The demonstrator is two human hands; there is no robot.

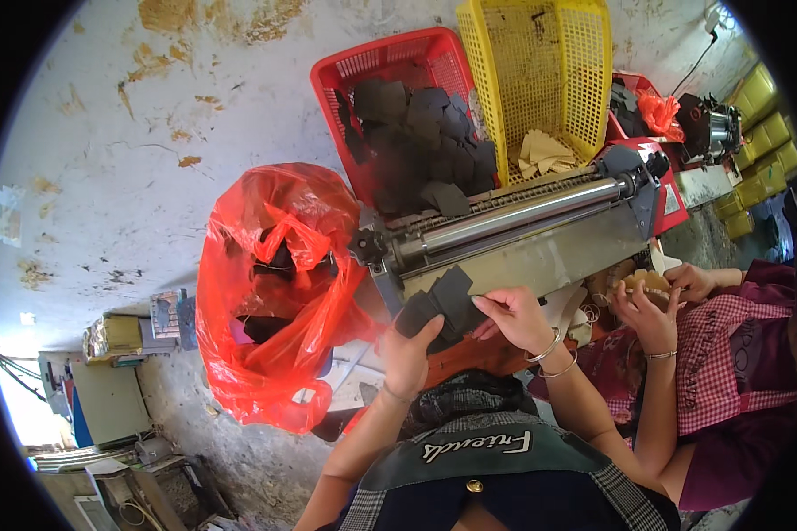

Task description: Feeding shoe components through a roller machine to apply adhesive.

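A small stack of flat black pieces (452, 296), perhaps leather or foam, is fanned out in front of me. My left hand (407, 354) grips the stack from the left, thumb on top. From the right, my right hand (514, 317) pinches the edge of one piece with thumb and fingertips. Both hands are just in front of a roller machine (522, 257) with long metal rollers and a flat metal front plate. Behind it, a red basket (328, 71) holds many similar black pieces.
A yellow basket (536, 80) with beige pieces leans behind the machine. Left of it bulges a red plastic bag (239, 230) with dark contents. Close on my right, a co-worker's hands (651, 314) hold a tan piece. Another machine (713, 128) stands at the far right.
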